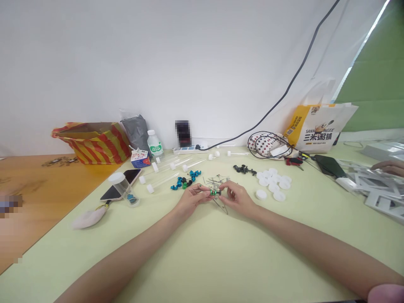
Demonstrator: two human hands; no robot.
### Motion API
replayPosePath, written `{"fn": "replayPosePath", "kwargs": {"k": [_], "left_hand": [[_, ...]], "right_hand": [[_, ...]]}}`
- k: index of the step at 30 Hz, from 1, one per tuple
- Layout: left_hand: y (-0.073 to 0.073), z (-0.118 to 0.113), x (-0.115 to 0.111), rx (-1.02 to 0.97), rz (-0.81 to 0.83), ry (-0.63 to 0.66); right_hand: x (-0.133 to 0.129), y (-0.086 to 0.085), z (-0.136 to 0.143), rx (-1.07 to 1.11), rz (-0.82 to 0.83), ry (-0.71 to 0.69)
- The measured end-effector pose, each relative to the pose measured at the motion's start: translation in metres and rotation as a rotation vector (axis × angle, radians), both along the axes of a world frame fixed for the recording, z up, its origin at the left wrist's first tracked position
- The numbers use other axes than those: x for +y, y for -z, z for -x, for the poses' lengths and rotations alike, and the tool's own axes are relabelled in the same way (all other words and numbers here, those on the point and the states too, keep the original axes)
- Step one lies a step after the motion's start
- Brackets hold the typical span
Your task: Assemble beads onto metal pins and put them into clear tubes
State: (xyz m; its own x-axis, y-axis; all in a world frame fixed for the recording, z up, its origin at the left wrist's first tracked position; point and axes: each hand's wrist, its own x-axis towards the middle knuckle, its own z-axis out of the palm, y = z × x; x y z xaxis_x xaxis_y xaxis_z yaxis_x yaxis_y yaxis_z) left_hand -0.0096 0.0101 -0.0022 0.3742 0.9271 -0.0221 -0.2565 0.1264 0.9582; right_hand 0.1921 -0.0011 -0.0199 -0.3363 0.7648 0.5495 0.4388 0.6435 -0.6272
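Observation:
In the middle of the table, my left hand is closed on a small shiny green metal part with a thin metal rod. Thumb and fingers of my right hand pinch the black end piece on the right side of that part. Thin metal rods lie loose under and behind my hands. Beside my left fingers sit blue metal parts, with a few green and black ones among them. Black parts form a pile beyond my right hand, and several white round caps lie to its right.
Clear tubes with white ends lie at back left. A clear lidded jar, phone, carton and bottle stand or lie left. A cable crosses the back. Another person's hand touches white frames at right.

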Motion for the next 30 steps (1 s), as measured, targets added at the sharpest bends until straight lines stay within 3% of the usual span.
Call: {"fn": "replayPosePath", "kwargs": {"k": [30], "left_hand": [[-0.0020, -0.0008, -0.0002, 0.011, 0.002, 0.005]], "right_hand": [[-0.0006, -0.0011, 0.0003, -0.005, 0.011, 0.001]]}}
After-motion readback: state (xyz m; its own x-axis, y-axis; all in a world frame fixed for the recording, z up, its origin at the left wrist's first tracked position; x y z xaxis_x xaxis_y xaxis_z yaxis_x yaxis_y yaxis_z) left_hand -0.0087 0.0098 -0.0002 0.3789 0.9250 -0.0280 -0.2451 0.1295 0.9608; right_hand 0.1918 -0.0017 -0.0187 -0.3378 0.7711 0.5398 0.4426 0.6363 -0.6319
